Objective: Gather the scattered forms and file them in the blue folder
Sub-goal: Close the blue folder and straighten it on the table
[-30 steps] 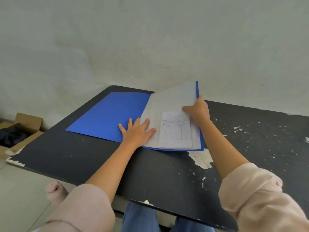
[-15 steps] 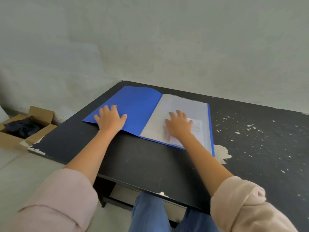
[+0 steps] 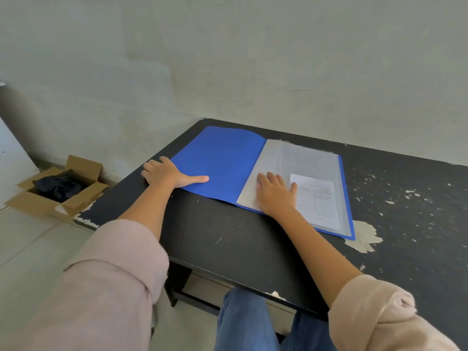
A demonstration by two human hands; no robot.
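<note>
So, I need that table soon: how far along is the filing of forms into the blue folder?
Nearly done, it looks. Done: a printed form sits under a clear sleeve in the open blue folder. In hand: the right hand lies flat on the sleeve pages, the left hand at the cover's outer edge. Left: closing the folder. No loose forms show on the table.

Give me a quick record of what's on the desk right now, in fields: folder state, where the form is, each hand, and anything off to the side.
folder: blue folder lying open on the black table
form: printed form under the clear sleeves on the right half
left hand: left hand flat at the open cover's left edge, holding nothing
right hand: right hand flat on the sleeves, beside the form
off to the side: cardboard box on the floor, dark item inside
</note>
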